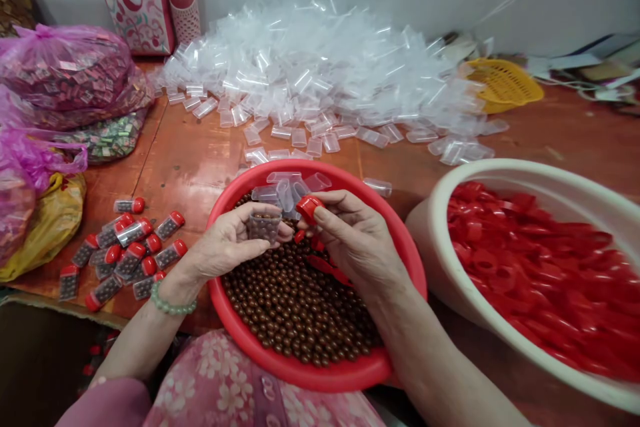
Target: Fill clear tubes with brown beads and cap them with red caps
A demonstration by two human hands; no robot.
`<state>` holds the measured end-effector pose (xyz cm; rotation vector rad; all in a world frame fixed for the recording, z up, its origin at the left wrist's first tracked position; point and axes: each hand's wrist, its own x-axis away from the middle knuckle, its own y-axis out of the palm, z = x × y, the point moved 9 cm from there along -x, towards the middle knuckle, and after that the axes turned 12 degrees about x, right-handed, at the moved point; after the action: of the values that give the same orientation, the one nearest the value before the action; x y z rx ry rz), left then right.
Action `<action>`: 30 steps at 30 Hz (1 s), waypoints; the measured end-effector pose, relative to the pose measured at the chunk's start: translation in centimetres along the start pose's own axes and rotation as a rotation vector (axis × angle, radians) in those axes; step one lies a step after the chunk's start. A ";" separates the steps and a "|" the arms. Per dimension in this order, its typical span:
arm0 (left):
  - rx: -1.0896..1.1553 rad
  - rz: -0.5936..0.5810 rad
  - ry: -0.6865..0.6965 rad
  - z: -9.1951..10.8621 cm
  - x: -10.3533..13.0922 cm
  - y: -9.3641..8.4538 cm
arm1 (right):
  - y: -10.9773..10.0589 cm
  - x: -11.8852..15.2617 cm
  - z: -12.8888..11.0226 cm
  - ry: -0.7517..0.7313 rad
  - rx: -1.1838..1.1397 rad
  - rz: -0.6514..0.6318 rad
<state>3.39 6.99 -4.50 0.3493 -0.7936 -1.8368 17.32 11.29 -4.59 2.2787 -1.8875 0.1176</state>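
My left hand (235, 237) grips a small clear plastic container (264, 227) filled with brown balls, its top uncapped. Between the thumb and fingers of my right hand (353, 233) is a red cap (309, 208), held a little apart from the container. More red pieces show under that palm, partly hidden. Both hands are above a red basin (320, 380) of shiny brown balls (300, 307). Several empty clear containers (285, 192) lie inside the basin at its far side.
Capped, filled containers (131, 257) lie on the table at left, near plastic bags (70, 73). A large heap of clear containers (325, 73) covers the back. At right stand a white tub (440, 267) of red caps and a yellow basket (505, 83).
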 end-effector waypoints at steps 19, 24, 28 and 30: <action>0.184 -0.037 -0.095 -0.4 0.3 0.1 | -0.3 0.1 0.5 -0.032 0.115 0.021; 0.234 -0.051 -0.101 -0.8 0.2 -0.2 | -0.3 0.1 0.8 -0.022 0.114 0.020; 0.282 -0.059 -0.111 -1.0 0.2 -0.4 | -0.5 0.2 0.8 -0.052 0.170 0.030; 0.286 -0.053 -0.115 -1.0 0.2 -0.6 | -0.6 0.1 0.4 -0.074 0.198 0.023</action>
<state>3.49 6.57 -5.62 0.4531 -1.1418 -1.8063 17.88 11.24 -5.06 2.4193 -2.0219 0.2363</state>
